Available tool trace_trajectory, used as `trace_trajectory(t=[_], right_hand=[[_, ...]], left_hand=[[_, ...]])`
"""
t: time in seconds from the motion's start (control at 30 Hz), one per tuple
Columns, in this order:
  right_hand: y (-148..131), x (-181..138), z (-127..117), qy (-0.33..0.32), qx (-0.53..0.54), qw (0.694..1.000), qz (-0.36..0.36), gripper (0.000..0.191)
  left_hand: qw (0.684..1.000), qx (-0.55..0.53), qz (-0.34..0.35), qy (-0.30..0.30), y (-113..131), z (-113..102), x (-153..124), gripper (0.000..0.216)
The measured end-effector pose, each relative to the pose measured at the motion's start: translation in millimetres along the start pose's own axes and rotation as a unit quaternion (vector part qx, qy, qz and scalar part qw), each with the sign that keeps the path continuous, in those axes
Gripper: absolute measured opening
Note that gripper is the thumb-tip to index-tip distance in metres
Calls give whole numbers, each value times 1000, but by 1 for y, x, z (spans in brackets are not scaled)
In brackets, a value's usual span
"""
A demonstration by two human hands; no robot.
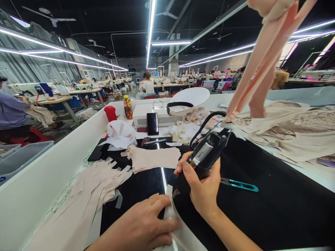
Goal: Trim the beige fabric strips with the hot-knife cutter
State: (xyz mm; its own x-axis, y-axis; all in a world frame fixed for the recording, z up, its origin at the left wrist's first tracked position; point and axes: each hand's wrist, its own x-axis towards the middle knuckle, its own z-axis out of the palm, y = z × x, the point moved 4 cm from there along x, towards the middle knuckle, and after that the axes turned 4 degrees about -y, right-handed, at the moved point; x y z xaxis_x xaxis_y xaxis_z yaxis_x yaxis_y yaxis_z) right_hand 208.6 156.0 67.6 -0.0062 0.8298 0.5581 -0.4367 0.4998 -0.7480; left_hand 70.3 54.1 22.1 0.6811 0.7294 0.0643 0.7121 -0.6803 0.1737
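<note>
In the head view, my right hand (202, 190) wraps round a black corded hand-held power tool (209, 148) with a silver plate on its side. The tool's lower tip points down beside a pale fabric piece (187, 232). My left hand (149, 223) holds that piece against the black work surface (277, 205), its fingers over the narrow end. A translucent whitish strip (169, 190) sticks up there. Teal thread snips (243, 185) lie to the right of my right hand. Beyond both hands rests a neat stack of pale fabric pieces (157, 159).
Loose pale fabric pieces (83, 195) heap up at the left, and more fabric (295, 129) lies at the right. Peach cloth strips (259, 69) hang above. Farther back are a phone (153, 124), a pen (155, 141), a drink bottle (128, 107) and a white box (142, 114).
</note>
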Motion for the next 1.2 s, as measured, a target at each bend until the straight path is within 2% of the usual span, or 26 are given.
trace_trajectory(t=[0.27, 0.63, 0.8, 0.93, 1.0, 1.07, 1.13, 1.17, 1.2], right_hand=[[-1, -1, 2, 9, -33, 999, -1, 35], [-3, 4, 0, 14, -57, 998, 12, 36], [-8, 9, -16, 18, -124, 992, 24, 53], [-12, 13, -31, -26, -171, 984, 33, 67], [-19, 14, -40, -24, -203, 979, 6, 74], [-33, 12, -53, 28, -218, 973, -69, 76], [-49, 2, -69, 94, -214, 959, -162, 63], [-55, -4, -75, 104, -212, 952, -195, 50], [-57, -10, -78, 75, -227, 949, -204, 33]], left_hand=[[1000, -3, 2, 16, -2, -2, 1, 39], [1000, -11, -15, -11, -3, -1, -1, 39], [996, -69, -56, -15, -5, -3, -4, 47], [986, -105, -125, 43, -14, 0, 5, 37], [982, -92, -148, 75, -20, 4, 11, 34], [984, -52, -149, 78, -24, 9, 16, 36], [988, 2, -143, 55, -26, 14, 20, 40], [989, 28, -141, 40, -26, 15, 20, 41], [989, 50, -140, 28, -26, 15, 20, 39]])
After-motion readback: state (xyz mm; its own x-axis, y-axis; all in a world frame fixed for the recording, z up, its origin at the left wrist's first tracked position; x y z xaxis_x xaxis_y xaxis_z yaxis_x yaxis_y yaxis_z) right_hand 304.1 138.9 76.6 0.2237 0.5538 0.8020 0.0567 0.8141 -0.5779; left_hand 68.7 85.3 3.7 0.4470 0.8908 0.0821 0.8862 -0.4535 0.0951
